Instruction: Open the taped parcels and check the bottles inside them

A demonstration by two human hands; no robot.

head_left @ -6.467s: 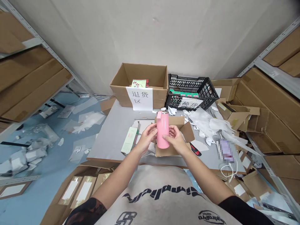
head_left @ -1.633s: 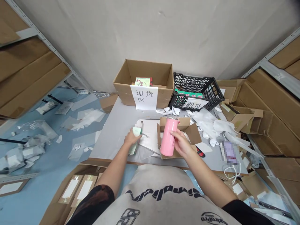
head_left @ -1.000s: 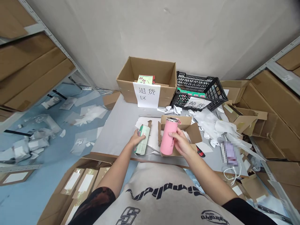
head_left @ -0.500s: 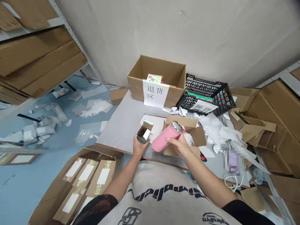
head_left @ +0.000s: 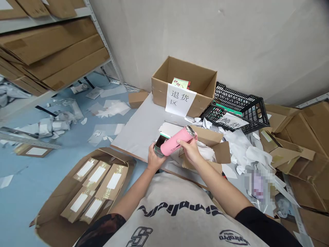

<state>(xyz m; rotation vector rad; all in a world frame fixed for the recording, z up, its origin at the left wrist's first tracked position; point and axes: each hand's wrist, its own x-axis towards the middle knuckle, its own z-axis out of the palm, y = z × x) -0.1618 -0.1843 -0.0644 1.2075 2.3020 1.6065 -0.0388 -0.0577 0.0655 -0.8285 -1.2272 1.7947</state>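
Observation:
My right hand point(head_left: 189, 152) grips a pink bottle point(head_left: 176, 144) tilted almost flat, its metal-rimmed top pointing up and right. The bottle's base is at the open mouth of a small green-and-white carton point(head_left: 159, 149), which my left hand point(head_left: 154, 160) holds from below near the table's front edge. Behind the bottle sits a small open cardboard box point(head_left: 209, 142) on the grey table point(head_left: 138, 127).
A large open box with a white paper sign point(head_left: 181, 85) and a black plastic crate point(head_left: 239, 108) stand at the table's back. Crumpled white wrapping point(head_left: 241, 147) and open boxes lie to the right. A floor box of taped packs point(head_left: 87, 185) sits at left; shelves of flat cardboard point(head_left: 51, 55) stand beyond.
My left hand picked the green carton off the table and turned its open end up. My right hand tipped the pink bottle over and brought its base to the carton's mouth. The view swung left.

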